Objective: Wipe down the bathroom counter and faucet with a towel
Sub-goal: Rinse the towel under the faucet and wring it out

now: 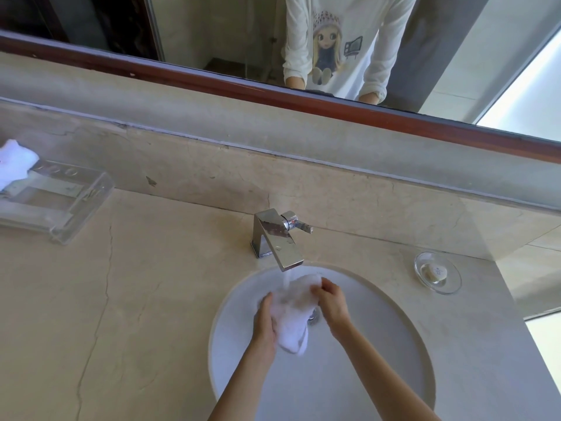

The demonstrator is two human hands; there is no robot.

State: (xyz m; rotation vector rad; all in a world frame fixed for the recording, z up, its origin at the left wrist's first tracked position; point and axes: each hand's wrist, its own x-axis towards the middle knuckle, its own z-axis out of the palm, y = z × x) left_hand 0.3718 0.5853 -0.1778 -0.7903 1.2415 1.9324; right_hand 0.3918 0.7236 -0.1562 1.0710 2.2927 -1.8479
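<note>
A white towel [293, 317] hangs bunched over the round white sink [379, 354], under water running from the chrome faucet [277, 238]. My left hand [265, 323] grips the towel's left side and my right hand [332, 302] pinches its upper right edge. The faucet's lever points to the right. Beige marble counter [136, 299] surrounds the sink. The towel partly hides the drain [315, 316].
A clear acrylic tray [60, 205] stands at the far left of the counter with a white cloth [15, 164] on it. A glass soap dish [437, 273] with a small soap sits right of the sink. A mirror with a brown frame [273, 89] runs along the back wall.
</note>
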